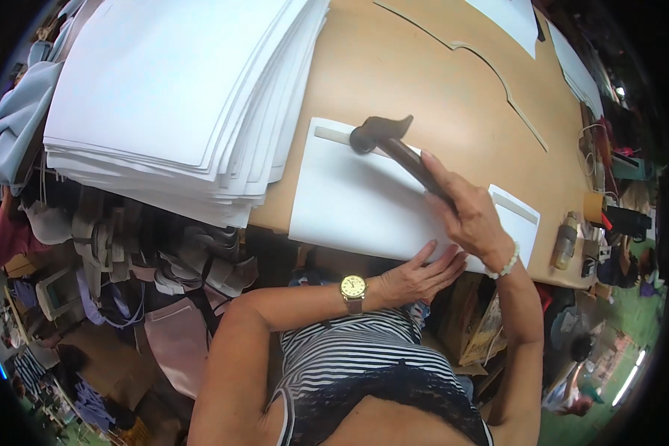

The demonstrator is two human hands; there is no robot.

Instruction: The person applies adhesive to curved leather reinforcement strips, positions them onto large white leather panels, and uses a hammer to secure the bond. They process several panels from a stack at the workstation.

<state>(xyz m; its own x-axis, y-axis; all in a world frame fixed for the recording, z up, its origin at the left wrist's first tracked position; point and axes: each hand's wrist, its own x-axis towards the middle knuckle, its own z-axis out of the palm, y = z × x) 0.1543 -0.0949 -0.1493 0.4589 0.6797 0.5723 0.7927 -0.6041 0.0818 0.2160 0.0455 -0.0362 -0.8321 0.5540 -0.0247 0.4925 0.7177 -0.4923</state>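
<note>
My right hand (470,215) is closed round the dark handle of a hammer (412,163). The hammer's head hovers over or rests on the far edge of a white sheet (349,197); I cannot tell which. Along that edge runs a narrow pale strip (331,134), partly hidden by the hammer. A second pale strip (514,207) lies on the sheet's white part to the right of my right hand. My left hand (418,276) rests at the near edge of the sheet, its fingers stretched out and holding nothing.
A thick stack of large white sheets (163,82) covers the table's left side. Across the tan tabletop (416,78) lies a long, thin, bent strip (489,61). A bottle (565,241) stands at the right edge. Bags and pieces of material (111,245) crowd below left.
</note>
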